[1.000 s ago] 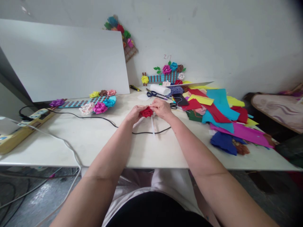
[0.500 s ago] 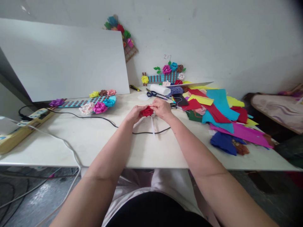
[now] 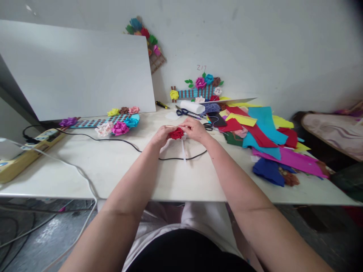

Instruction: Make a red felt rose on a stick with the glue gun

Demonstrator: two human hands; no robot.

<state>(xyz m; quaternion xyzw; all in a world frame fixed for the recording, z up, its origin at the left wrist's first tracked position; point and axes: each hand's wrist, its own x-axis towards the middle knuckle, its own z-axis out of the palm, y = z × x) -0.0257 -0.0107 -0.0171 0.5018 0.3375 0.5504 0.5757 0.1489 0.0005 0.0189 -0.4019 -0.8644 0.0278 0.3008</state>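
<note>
Between my two hands is a red paper flower (image 3: pixel 176 133), held low over the middle of the table. My left hand (image 3: pixel 163 135) is closed on the flower's left side. From the right, the bent fingers of my right hand (image 3: pixel 194 129) close on its petals at the upper right edge. Just below the flower, a pale, narrow glue stick (image 3: pixel 183 151) points toward me, partly hidden by what lies above it. A black cable (image 3: pixel 170 159) runs across the table below my hands.
Coloured crepe paper (image 3: pixel 263 124) is heaped at the right. Beyond my hands lie blue-handled scissors (image 3: pixel 183 112), a white roll (image 3: pixel 192 107) and purple yarn (image 3: pixel 212 108). A flower-trimmed guitar shape (image 3: pixel 99 121) lies at left, near a power strip (image 3: pixel 42 141). A white board (image 3: pixel 79 71) leans behind.
The fingers of my right hand have shifted slightly at the flower's edge, and a little more red shows. My left hand stays in place on it.
</note>
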